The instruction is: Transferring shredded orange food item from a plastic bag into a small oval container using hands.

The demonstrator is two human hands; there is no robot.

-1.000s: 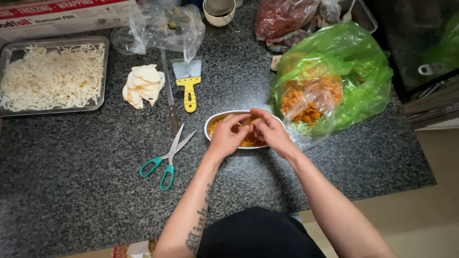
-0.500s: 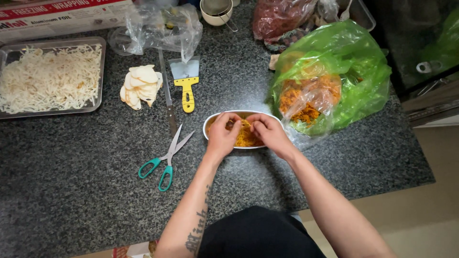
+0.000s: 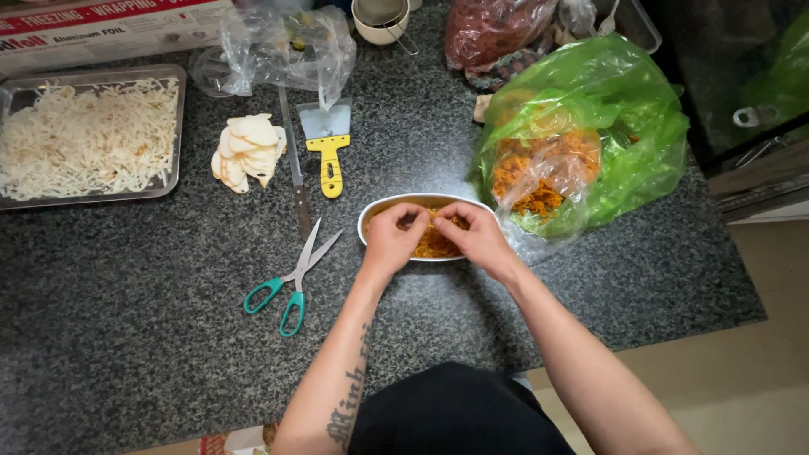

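Hands have drawn closer over the white bowl (image 3: pixel 421 202), left hand (image 3: pixel 390 240) and right hand (image 3: pixel 476 238) fingers pinching orange shreds (image 3: pixel 434 243).

My left hand (image 3: pixel 389 244) and right hand (image 3: pixel 478 238) sit close together, knuckles up, fingers curled down and pinching. Both forearms angle inward; the left one is tattooed.
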